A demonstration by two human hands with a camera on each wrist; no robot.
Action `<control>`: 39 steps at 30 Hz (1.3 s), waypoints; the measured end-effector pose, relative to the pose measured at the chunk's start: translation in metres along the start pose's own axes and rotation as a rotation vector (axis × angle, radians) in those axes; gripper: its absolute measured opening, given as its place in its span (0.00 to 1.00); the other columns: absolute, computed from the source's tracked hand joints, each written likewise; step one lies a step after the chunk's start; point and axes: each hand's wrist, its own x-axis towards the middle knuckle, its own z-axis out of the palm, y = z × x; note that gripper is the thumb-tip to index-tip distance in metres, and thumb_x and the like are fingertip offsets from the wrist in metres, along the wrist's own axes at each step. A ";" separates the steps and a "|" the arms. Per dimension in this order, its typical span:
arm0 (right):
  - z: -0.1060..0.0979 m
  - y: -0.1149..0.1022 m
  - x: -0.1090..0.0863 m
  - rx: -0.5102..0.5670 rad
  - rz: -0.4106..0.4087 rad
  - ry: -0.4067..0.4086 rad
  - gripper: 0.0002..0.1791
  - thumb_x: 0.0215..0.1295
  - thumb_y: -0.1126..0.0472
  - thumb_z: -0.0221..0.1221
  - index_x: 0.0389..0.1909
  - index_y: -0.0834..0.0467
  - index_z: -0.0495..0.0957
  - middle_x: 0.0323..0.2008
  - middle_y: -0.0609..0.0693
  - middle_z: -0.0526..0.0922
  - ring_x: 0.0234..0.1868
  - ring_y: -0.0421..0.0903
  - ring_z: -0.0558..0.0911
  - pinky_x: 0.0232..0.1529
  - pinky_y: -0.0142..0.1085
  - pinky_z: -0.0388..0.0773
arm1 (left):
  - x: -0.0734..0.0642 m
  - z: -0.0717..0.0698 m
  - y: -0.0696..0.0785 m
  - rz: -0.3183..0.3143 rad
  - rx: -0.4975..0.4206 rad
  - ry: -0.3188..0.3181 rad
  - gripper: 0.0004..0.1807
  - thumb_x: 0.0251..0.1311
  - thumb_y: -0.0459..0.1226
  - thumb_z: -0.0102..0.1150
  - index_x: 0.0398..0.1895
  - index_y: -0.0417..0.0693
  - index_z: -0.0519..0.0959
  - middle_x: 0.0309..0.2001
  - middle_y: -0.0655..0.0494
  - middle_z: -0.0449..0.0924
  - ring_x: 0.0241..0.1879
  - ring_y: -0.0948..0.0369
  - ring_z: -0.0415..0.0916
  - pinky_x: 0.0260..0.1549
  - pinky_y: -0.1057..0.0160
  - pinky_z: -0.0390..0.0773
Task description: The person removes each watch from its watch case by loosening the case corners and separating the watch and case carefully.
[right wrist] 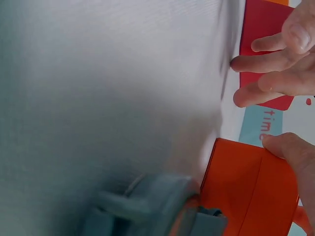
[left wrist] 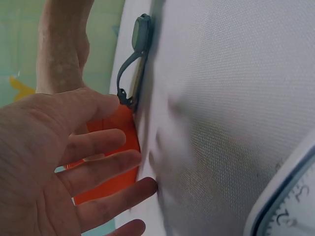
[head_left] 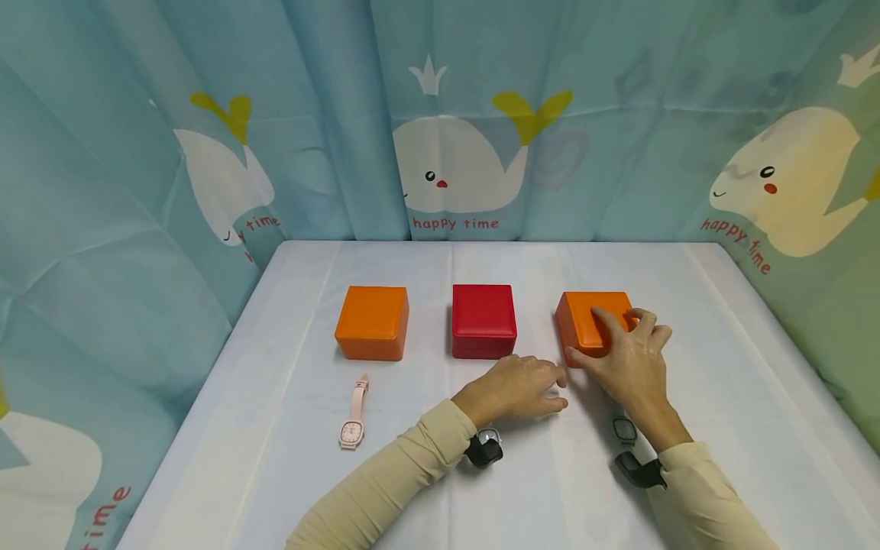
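Observation:
My right hand (head_left: 631,367) grips the right-hand orange box (head_left: 580,315), thumb at its front left edge and fingers spread over the lid and far side. In the right wrist view the box (right wrist: 241,184) shows a lid seam, with my thumb (right wrist: 290,147) against it. My left hand (head_left: 521,388) holds nothing; its fingers are loosely extended, pointing toward that box, close over the table. A dark square watch (head_left: 624,430) lies under my right wrist. Beside my left wrist is a round-dialled watch with a black strap (head_left: 485,451), partly hidden by the sleeve.
A red box (head_left: 483,317) stands in the middle of the white-covered table (head_left: 275,458), just beyond my left hand. Another orange box (head_left: 373,321) is at the left, with a pink watch (head_left: 352,431) in front of it. A whale-print curtain (head_left: 330,92) surrounds the back and sides.

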 end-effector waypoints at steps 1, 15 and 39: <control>0.000 0.000 0.000 -0.004 -0.001 0.004 0.43 0.51 0.45 0.76 0.65 0.60 0.73 0.61 0.74 0.57 0.55 0.74 0.56 0.30 0.66 0.78 | 0.000 0.000 0.000 0.001 -0.002 0.002 0.16 0.69 0.51 0.59 0.56 0.61 0.84 0.52 0.69 0.83 0.49 0.66 0.79 0.46 0.64 0.76; 0.005 0.001 0.007 -0.012 0.010 0.013 0.43 0.52 0.46 0.76 0.67 0.59 0.72 0.60 0.75 0.58 0.55 0.74 0.57 0.36 0.64 0.76 | -0.004 -0.005 0.005 0.014 0.035 -0.003 0.17 0.69 0.52 0.59 0.56 0.62 0.84 0.52 0.69 0.82 0.48 0.65 0.78 0.44 0.64 0.76; 0.006 -0.002 0.003 -0.016 0.008 0.019 0.45 0.49 0.48 0.77 0.66 0.61 0.71 0.58 0.75 0.60 0.54 0.75 0.58 0.39 0.65 0.75 | -0.008 0.003 0.004 0.022 0.030 -0.061 0.16 0.69 0.51 0.60 0.55 0.59 0.84 0.51 0.68 0.82 0.49 0.65 0.77 0.45 0.66 0.76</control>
